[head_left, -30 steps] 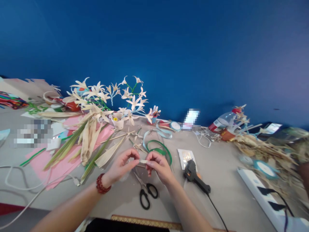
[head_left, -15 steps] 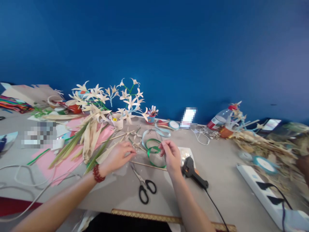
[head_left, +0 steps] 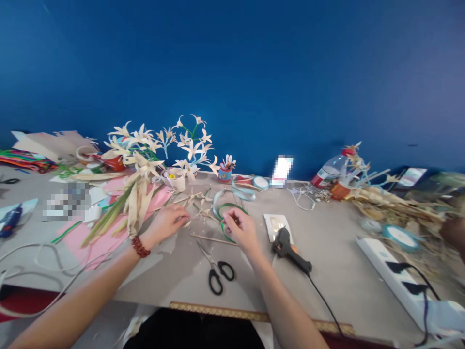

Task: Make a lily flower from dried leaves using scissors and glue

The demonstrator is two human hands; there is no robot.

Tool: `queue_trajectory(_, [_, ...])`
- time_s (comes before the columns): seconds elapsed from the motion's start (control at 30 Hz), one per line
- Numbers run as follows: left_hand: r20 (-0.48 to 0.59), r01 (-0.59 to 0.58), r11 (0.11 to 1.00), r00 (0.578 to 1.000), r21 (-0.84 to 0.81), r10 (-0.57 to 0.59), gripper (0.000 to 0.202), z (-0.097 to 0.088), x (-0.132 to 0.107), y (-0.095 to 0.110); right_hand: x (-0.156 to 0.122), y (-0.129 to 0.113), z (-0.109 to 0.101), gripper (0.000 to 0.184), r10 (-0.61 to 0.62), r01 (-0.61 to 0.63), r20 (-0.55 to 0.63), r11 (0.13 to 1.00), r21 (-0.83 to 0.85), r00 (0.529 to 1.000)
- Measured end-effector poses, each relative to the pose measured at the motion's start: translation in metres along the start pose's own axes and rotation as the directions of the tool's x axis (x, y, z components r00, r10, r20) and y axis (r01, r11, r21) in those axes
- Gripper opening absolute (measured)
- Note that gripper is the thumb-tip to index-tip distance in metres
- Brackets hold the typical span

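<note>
My left hand [head_left: 167, 224] is over the table beside the dried husk strips, fingers bent together; a pale bit shows at its fingertips, too small to name. Closed fingers also form a pinch in my right hand [head_left: 242, 230], which is over a loop of green ribbon [head_left: 222, 209]; whatever it grips is hidden. Between the hands lie small pale husk petals [head_left: 204, 211] and a thin stick [head_left: 212, 239]. Nearer me are black-handled scissors [head_left: 217, 271], blades slightly apart. To the right, a black glue gun [head_left: 290, 249] rests against a white card [head_left: 273, 220].
White husk flowers [head_left: 192, 148] stand in a white cup [head_left: 177, 182] at the back. Pink paper [head_left: 74, 242] lies left, a white power strip [head_left: 388, 281] right. Also at the back are a plastic bottle [head_left: 329, 172] and light blue ribbon [head_left: 243, 195]. Another person's hand [head_left: 452, 232] is far right.
My left hand has drawn left and its fingers have closed more. My right hand has moved left and down over the green ribbon, its fingers curled tighter. The view has shifted slightly.
</note>
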State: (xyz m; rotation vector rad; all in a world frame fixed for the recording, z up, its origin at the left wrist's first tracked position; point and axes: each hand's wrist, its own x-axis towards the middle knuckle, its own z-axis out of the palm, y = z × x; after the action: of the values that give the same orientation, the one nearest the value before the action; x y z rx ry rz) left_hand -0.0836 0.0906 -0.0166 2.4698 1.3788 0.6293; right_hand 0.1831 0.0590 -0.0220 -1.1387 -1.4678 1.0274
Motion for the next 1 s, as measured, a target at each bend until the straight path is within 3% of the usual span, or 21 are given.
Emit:
queue_trajectory(0.13, [0.042,-0.022,0.996,0.999,0.087,0.019,0.021,0.005,-0.007,-0.002,0.0,0.005,0.002,0.026,-0.025,0.033,0.068,0.994,-0.106,0.997])
queue_trajectory(0.33, [0.066,-0.036,0.99,0.997,0.138,0.027,0.024,0.008,-0.007,-0.012,0.003,0.01,0.003,0.026,-0.049,0.052,0.022,0.989,-0.136,0.999])
queue_trajectory(0.53, [-0.039,-0.08,0.99,0.996,0.117,0.086,0.025,0.004,0.022,-0.007,0.005,0.016,0.003,0.024,-0.047,0.05,0.019,0.987,-0.152,0.999])
queue_trajectory(0.73, [0.061,-0.211,0.939,0.978,0.271,0.201,0.019,0.007,0.048,0.001,0.006,0.019,0.001,0.022,-0.056,0.054,-0.007,0.982,-0.183,0.998])
queue_trajectory(0.9, [0.053,-0.23,0.938,0.973,0.261,0.224,0.018,0.005,0.049,-0.003,0.007,0.02,0.0,0.022,-0.054,0.051,-0.014,0.986,-0.161,0.998])
queue_trajectory(1.0, [-0.033,-0.139,0.983,0.989,0.123,0.144,0.019,-0.002,0.045,-0.002,0.008,0.021,0.0,0.021,-0.044,0.042,-0.018,0.991,-0.125,0.999])
